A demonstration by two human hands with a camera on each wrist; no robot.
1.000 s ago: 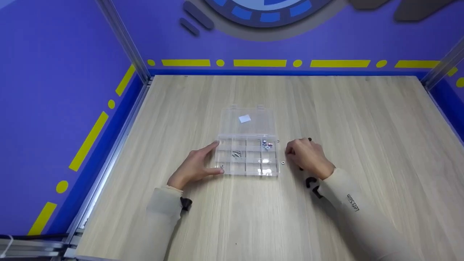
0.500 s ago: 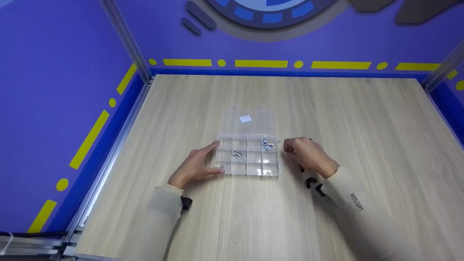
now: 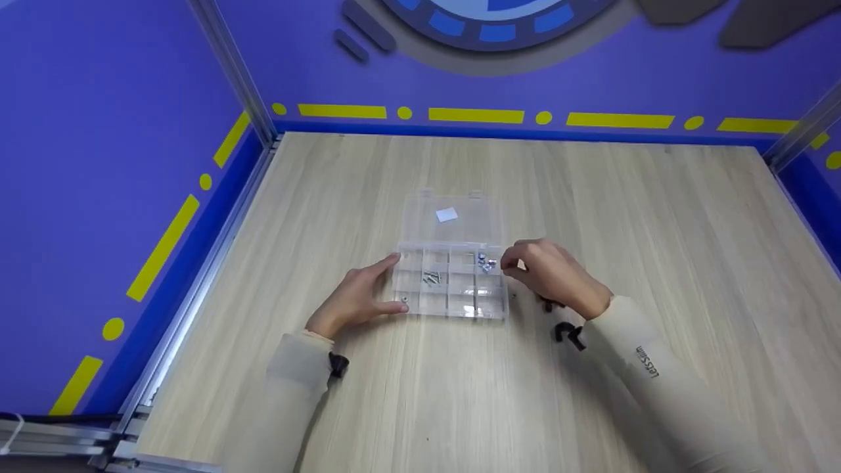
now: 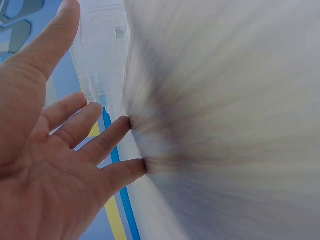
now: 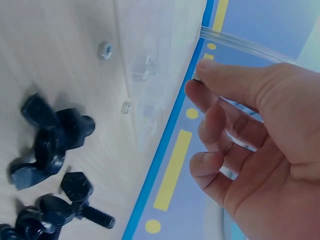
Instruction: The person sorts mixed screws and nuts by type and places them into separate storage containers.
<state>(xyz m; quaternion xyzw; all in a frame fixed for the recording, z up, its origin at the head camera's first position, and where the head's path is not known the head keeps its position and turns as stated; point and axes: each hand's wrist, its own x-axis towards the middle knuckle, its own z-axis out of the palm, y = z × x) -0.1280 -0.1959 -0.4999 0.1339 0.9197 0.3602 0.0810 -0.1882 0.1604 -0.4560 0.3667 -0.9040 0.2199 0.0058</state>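
Observation:
A clear plastic compartment box [image 3: 460,305] lies on the table with its lid [image 3: 420,226] laid back. My left hand [image 3: 355,295] rests against its left side, thumb and fingers spread. Beyond its right side, my right hand [image 3: 552,272] is raised by the upper right compartment. Thumb and index finger pinch a small metal nut [image 5: 196,76], mostly hidden by the fingertips. Shiny nuts [image 3: 486,264] fill part of that upper right compartment. Silver screws [image 3: 431,278] lie in a middle compartment, and a small nut [image 3: 404,299] sits at the lower left.
Right of the box, two loose nuts [image 5: 105,50] lie on the table in the right wrist view. Black plastic wing-shaped pieces [image 5: 50,145] and a black hex bolt [image 5: 82,195] lie close by, under my right forearm. A white label [image 3: 447,215] shows at the lid.
My right hand has risen from the table and shifted left to the box's right edge, its thumb and index finger now visibly pinching. The left hand stays put.

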